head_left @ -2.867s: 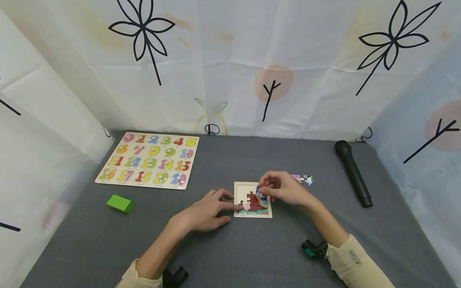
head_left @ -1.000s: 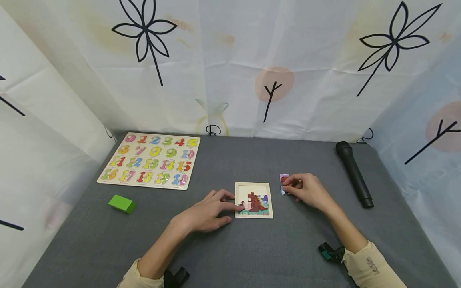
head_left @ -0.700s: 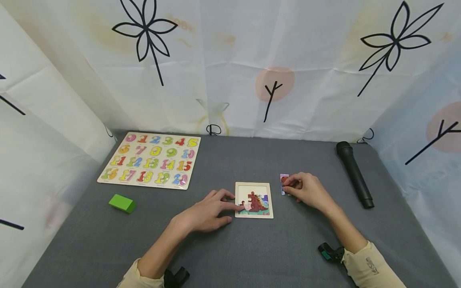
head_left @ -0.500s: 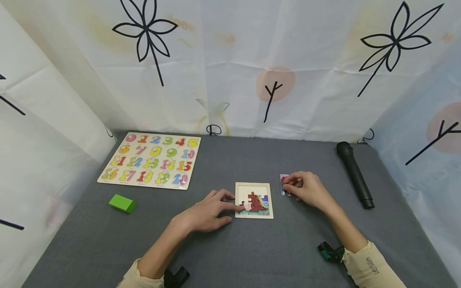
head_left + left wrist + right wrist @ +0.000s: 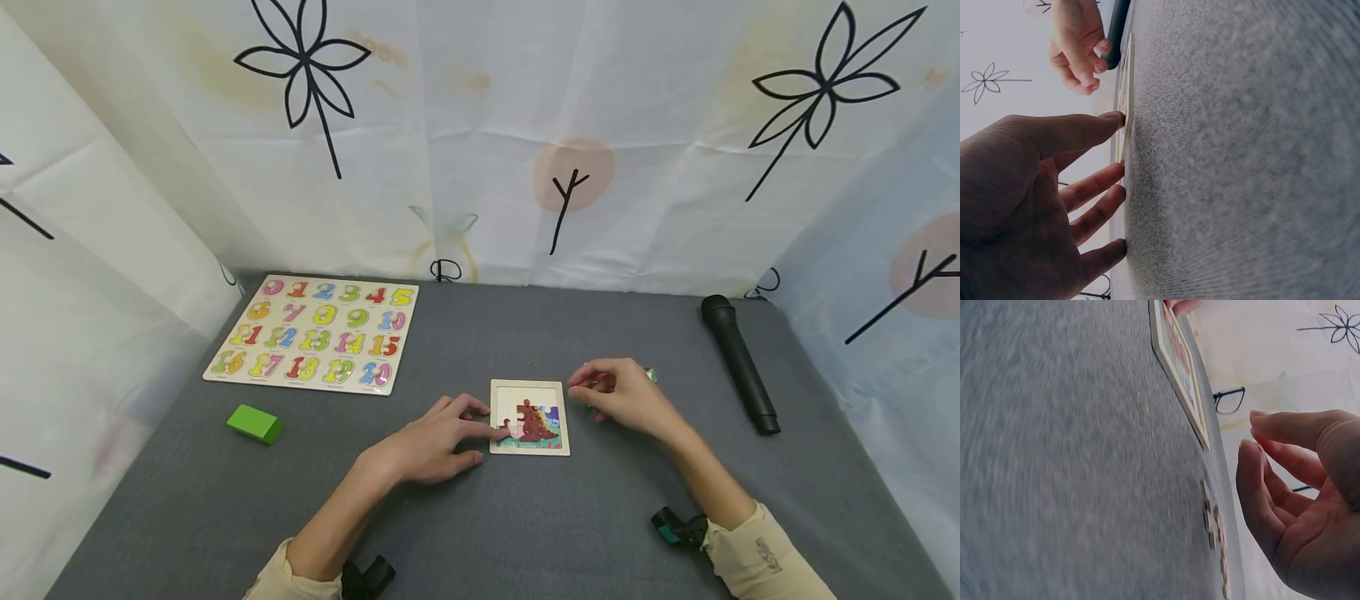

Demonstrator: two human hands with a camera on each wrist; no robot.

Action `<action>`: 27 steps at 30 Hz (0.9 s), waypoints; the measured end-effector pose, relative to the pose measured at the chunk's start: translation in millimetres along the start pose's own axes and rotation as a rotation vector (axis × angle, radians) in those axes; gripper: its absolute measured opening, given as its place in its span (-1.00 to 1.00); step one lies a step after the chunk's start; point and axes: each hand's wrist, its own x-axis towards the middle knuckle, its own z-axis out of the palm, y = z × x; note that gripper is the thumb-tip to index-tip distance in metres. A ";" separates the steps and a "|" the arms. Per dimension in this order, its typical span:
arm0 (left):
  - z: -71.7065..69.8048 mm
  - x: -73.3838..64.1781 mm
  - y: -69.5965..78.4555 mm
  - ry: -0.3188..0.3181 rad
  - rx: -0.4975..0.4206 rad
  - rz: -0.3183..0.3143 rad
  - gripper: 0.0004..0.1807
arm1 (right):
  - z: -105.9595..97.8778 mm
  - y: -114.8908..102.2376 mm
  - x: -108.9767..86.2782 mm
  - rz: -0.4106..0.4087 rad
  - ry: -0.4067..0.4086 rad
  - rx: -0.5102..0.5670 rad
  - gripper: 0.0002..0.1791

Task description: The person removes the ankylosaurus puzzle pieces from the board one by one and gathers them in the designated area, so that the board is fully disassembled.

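A small jigsaw tray with a pale wooden rim lies flat at the middle of the table, its lower part filled with pieces of a brown dinosaur picture. My left hand spreads its fingers at the tray's left side, one fingertip over the picture. Just right of the tray hovers my right hand, thumb and fingertips loosely together with nothing showing between them. Beneath it, loose puzzle pieces lie on the cloth in the right wrist view. In the head view that hand mostly hides them; one piece peeks out behind it.
A number puzzle board lies at the back left, with a green block in front of it. A black microphone rests at the right. White patterned curtain encloses the grey tabletop.
My right hand leaves the tray for the loose pieces at its right, lingers over them, then shifts slightly left towards the tray. Purple-blue pieces now sit beside the dinosaur. My left hand stays put.
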 end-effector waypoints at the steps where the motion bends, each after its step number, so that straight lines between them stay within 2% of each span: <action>1: 0.0 0.2 0.1 -0.002 -0.003 -0.003 -0.46 | 1.7 -0.6 0.6 -0.001 -0.007 0.004 -0.83; 6: -1.1 -0.3 0.4 -0.001 -0.021 0.011 -0.48 | 9.7 -4.5 3.6 -0.004 -0.051 0.035 -0.84; 7: 2.2 0.9 -4.1 0.008 -0.008 0.036 -0.49 | 11.5 -5.4 4.2 0.001 -0.060 0.041 -0.83; 10: 1.3 0.7 -4.6 0.015 -0.013 0.055 -0.49 | 17.0 -8.8 5.9 -0.004 -0.089 0.075 -0.79; 17: -2.5 -0.6 0.6 0.001 0.000 0.021 -0.48 | 30.2 -10.9 12.4 -0.028 -0.160 0.148 -0.75; 21: -2.1 -0.3 0.6 0.005 0.013 0.026 -0.49 | 36.7 -10.3 17.3 -0.033 -0.180 0.121 -0.76; 27: -0.6 -0.3 -2.8 0.017 -0.007 0.042 -0.49 | 44.3 -16.0 23.5 -0.009 -0.154 -0.009 -0.75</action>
